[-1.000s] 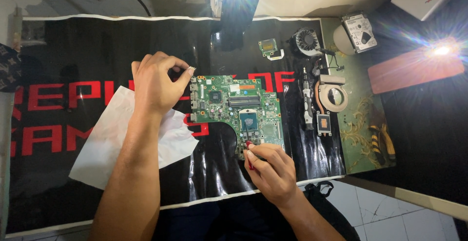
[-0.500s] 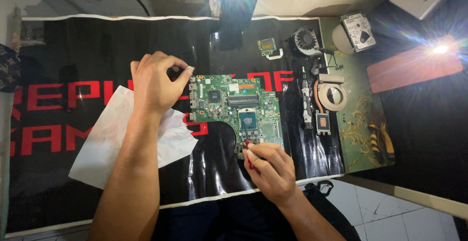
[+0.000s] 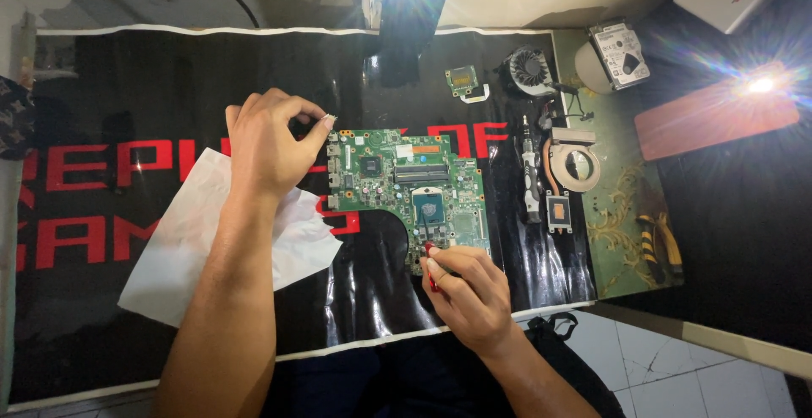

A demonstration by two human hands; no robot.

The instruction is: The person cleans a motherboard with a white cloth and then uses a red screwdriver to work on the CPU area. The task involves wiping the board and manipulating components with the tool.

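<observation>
No movement; motherboard (image 3: 414, 194) between hands.

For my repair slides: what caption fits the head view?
Left hand steadies a green motherboard; right hand works its lower edge.

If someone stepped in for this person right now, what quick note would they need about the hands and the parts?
Left hand: fingers pinched shut at the top-left corner of the green laptop circuit board, steadying it.
Right hand: grips a small red-tipped tool at the board's lower edge.
The board lies flat on the black glossy mat, with a white paper sheet to its left.
Done: copper heatsink and black fan lie off the board, at right.
Left: cannot tell.
</observation>
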